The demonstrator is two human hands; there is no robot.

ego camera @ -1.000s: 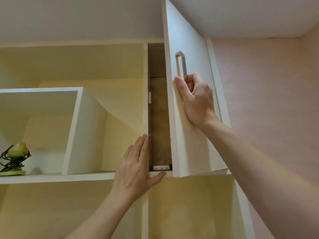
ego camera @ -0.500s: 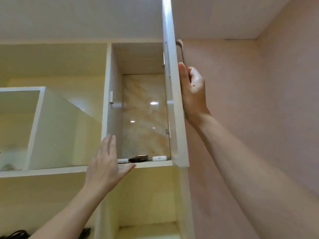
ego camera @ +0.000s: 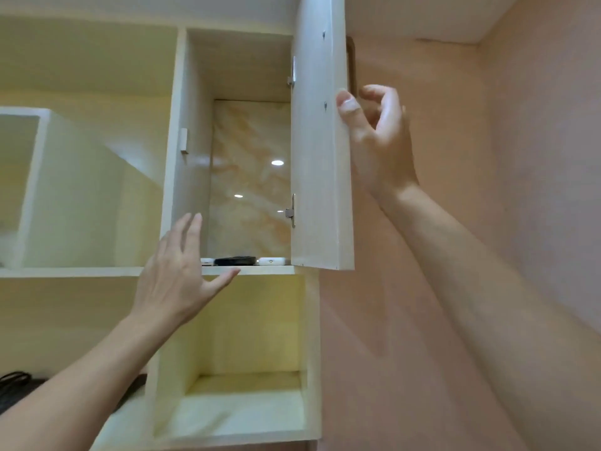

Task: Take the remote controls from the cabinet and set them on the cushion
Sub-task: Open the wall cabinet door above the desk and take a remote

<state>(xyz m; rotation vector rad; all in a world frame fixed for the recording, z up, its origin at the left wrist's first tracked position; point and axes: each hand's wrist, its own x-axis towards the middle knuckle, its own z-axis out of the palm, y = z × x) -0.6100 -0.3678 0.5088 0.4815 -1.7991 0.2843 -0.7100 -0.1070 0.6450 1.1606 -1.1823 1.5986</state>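
Head view: remotes point(ego camera: 242, 261) lie in open cabinet point(ego camera: 195, 76).

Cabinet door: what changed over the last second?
The cabinet door swung from barely ajar to wide open, exposing the remote controls on the shelf. The right hand released the handle and now just touches the door's edge. The left hand stays open and raised by the shelf front.

Pink wall point(ego camera: 487, 222), black cords point(ego camera: 14, 382) (lower left), white ceiling point(ego camera: 422, 14)
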